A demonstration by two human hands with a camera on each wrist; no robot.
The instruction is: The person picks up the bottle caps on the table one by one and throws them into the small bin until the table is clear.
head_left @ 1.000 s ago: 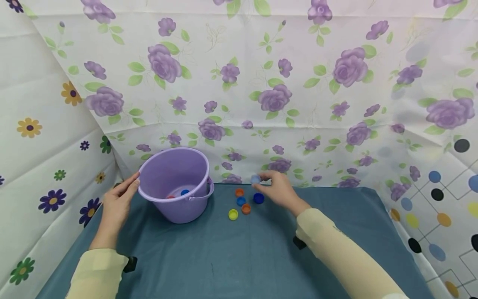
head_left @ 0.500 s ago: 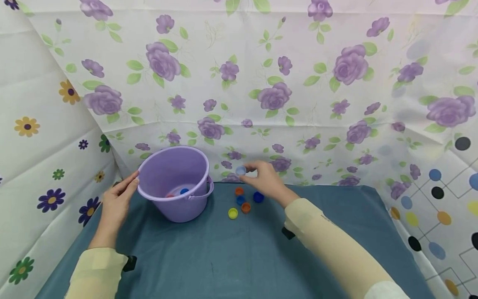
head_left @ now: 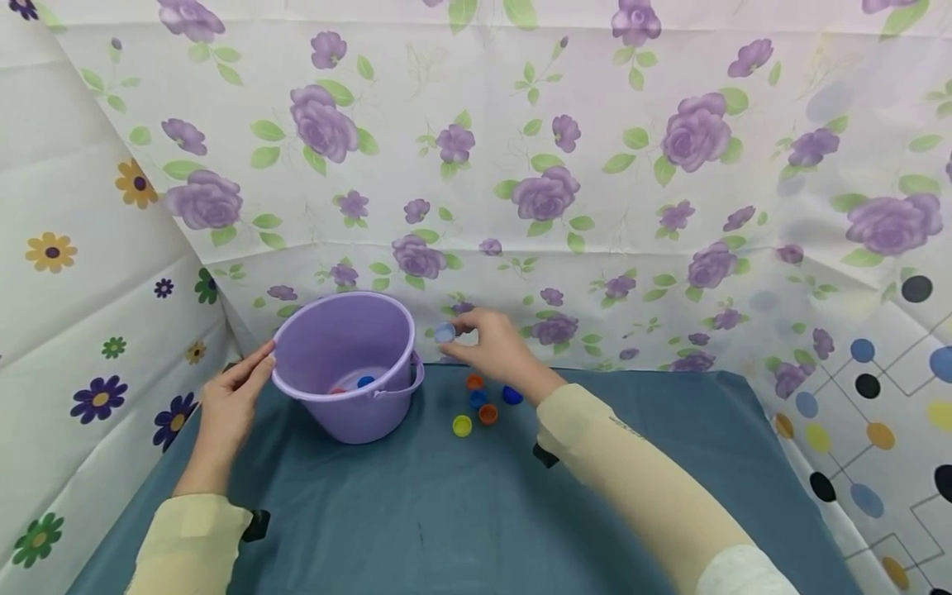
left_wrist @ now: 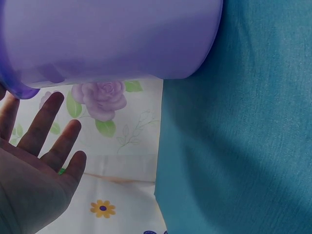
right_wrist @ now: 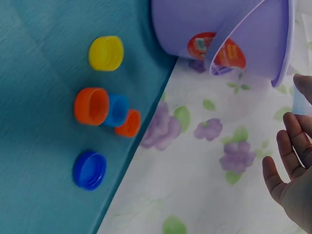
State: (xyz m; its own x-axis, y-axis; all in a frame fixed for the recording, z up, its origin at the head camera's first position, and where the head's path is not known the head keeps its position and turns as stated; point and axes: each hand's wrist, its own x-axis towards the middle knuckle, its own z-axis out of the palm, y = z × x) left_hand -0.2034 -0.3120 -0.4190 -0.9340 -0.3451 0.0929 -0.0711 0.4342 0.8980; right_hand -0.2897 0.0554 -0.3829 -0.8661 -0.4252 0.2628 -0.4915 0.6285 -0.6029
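Head view: at left, the left hand [head_left: 232, 398] pinches the rim of a purple bucket [head_left: 364, 423] between thumb and fingers. The bucket stands left of centre on the tabletop [head_left: 416, 512], which is covered in blue-green cloth; its handle [head_left: 405, 388] hangs on the right side. Inside the bucket lie a blue piece [head_left: 365, 382] and a reddish piece [head_left: 338, 390]. Right of the frame's centre, the right hand [head_left: 497, 345] pinches a pale blue cap [head_left: 445, 333] between thumb and fingertips, in the air just right of the bucket. Below that hand, on the cloth, are a far orange cap [head_left: 474, 382], a blue cap [head_left: 478, 400], a near orange cap [head_left: 487, 414], a yellow cap [head_left: 462, 426] and a dark blue cap [head_left: 511, 396]. A flowered sheet [head_left: 483, 165] fills the upper frame.

Left wrist view: the bucket wall crosses the top; at lower left the hand has three fingers extended and spread, with another finger by the rim at the left edge.

Right wrist view: the two orange caps and the blue one lie close together at left, yellow above, dark blue below. The bucket fills the upper right, bearing a red and orange sticker [right_wrist: 201, 45]. The hand is at the right edge, the pale blue cap partly cut off by the frame.
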